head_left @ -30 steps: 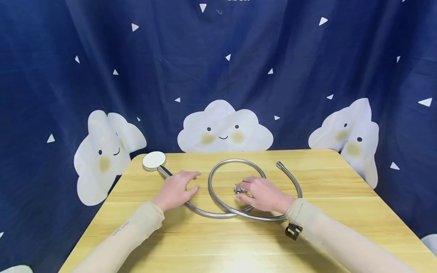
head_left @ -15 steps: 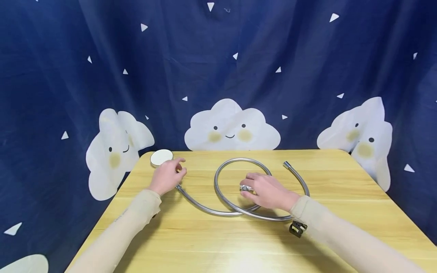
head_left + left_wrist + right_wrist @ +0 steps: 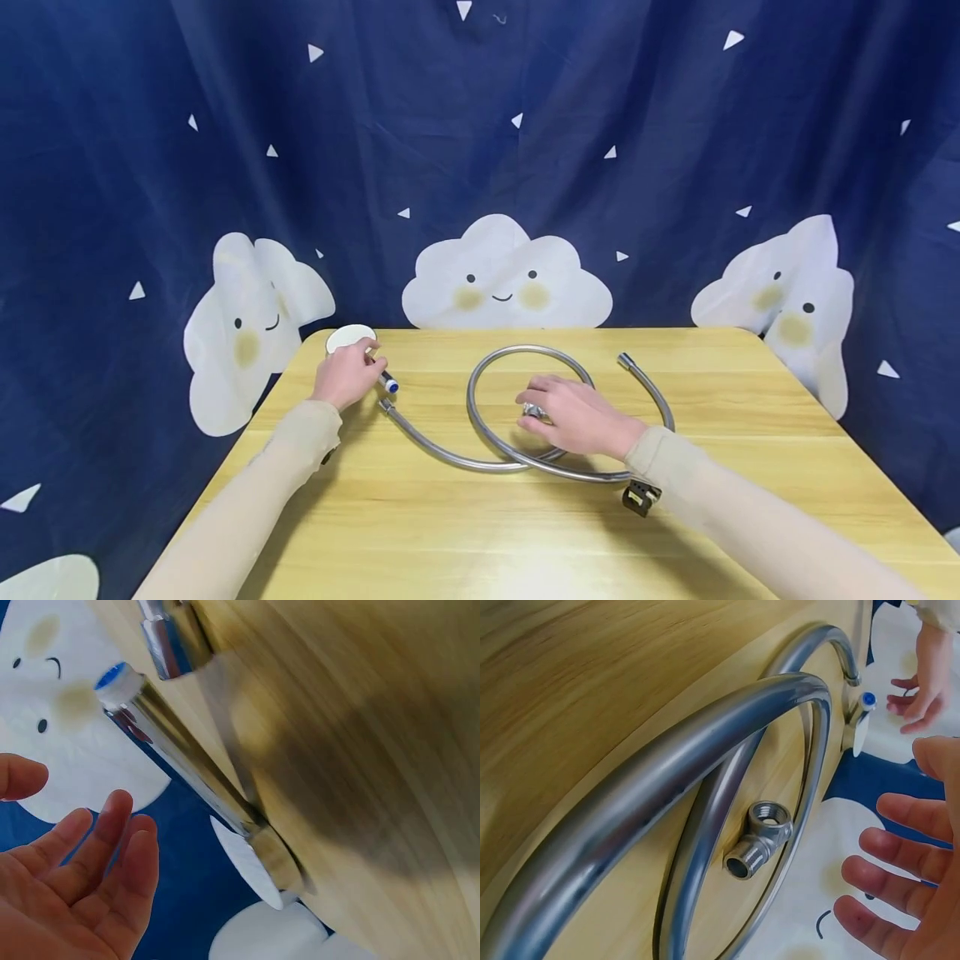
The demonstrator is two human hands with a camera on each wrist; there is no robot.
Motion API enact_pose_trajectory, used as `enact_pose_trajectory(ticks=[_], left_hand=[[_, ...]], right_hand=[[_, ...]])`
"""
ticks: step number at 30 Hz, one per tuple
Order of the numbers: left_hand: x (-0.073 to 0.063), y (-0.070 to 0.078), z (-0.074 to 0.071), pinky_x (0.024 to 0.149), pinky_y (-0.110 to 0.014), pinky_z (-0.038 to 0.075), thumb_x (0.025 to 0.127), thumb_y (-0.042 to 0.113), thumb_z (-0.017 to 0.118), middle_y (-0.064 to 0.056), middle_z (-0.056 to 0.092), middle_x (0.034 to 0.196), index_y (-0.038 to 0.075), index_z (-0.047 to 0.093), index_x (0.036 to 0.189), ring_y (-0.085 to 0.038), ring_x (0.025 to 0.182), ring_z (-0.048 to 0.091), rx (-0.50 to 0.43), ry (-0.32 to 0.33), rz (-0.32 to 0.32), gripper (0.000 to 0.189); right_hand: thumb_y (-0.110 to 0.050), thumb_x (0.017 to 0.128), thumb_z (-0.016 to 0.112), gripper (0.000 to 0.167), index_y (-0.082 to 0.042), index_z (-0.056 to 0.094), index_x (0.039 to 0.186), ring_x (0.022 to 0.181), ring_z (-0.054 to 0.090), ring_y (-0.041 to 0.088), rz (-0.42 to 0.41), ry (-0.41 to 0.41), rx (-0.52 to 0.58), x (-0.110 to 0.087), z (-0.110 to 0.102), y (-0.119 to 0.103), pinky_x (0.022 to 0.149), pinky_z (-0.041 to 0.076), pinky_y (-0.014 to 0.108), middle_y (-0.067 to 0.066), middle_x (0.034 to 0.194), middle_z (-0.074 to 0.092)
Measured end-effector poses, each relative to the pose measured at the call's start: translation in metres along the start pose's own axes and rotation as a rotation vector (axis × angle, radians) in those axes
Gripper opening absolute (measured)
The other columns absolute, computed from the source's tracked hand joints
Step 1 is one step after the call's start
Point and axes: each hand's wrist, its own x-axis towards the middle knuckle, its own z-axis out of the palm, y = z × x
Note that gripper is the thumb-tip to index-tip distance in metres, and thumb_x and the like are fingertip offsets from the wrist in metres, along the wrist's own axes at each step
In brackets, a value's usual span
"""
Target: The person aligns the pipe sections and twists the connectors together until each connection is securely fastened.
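Note:
A shower head (image 3: 348, 336) with a round white face lies at the table's far left. In the left wrist view its chrome handle (image 3: 184, 754) ends in a white and blue tip. My left hand (image 3: 345, 375) hovers over that handle, fingers relaxed and apart from it. The hose end (image 3: 386, 405) lies a short gap from the handle's tip. Over the coiled metal shower hose (image 3: 442, 455), my right hand (image 3: 577, 414) is held with loosely spread fingers. Beneath it a small metal pipe fitting (image 3: 761, 836) rests on the wood inside the loop, not touched by the fingers.
The wooden table (image 3: 465, 533) has rounded far corners. Behind it hangs a dark blue curtain (image 3: 360, 167) with white clouds and triangles. The hose's other end (image 3: 626, 361) points toward the table's far edge on the right.
My left hand has moved left and away from me, toward the shower head, uncovering the handle's tip and the hose end. My right hand stays over the fitting. The head view has shifted slightly.

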Motion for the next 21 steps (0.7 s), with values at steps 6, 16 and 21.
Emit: enact_pose_trajectory(ticks=[6, 16, 21], left_hand=[[0.006, -0.009, 0.000, 0.069, -0.052, 0.050, 0.094, 0.043, 0.055, -0.017, 0.071, 0.109, 0.014, 0.063, 0.130, -0.036, 0.091, 0.066, 0.037, -0.074, -0.069, 0.047], [0.013, -0.015, 0.003, 0.082, -0.059, 0.050, 0.095, 0.046, 0.054, -0.025, 0.064, 0.128, 0.011, 0.059, 0.135, -0.043, 0.109, 0.063, 0.035, -0.175, -0.143, 0.054], [0.015, -0.018, 0.008, 0.088, -0.063, 0.048, 0.094, 0.046, 0.054, -0.025, 0.061, 0.134, 0.012, 0.058, 0.136, -0.046, 0.117, 0.059, 0.023, -0.206, -0.171, 0.054]], right_hand=[[-0.041, 0.100, 0.060, 0.037, -0.013, 0.070, 0.122, 0.099, 0.064, 0.017, -0.002, -0.008, 0.006, 0.007, 0.003, -0.003, 0.084, 0.056, 0.037, 0.001, 0.113, 0.067], [-0.043, 0.099, 0.061, 0.039, -0.015, 0.069, 0.125, 0.103, 0.065, 0.020, 0.009, -0.013, -0.011, 0.020, 0.004, -0.008, 0.083, 0.056, 0.039, 0.003, 0.119, 0.067], [-0.043, 0.099, 0.061, 0.042, -0.015, 0.067, 0.129, 0.113, 0.064, 0.023, 0.037, -0.047, 0.020, 0.027, 0.004, -0.010, 0.091, 0.054, 0.042, 0.005, 0.126, 0.065]])
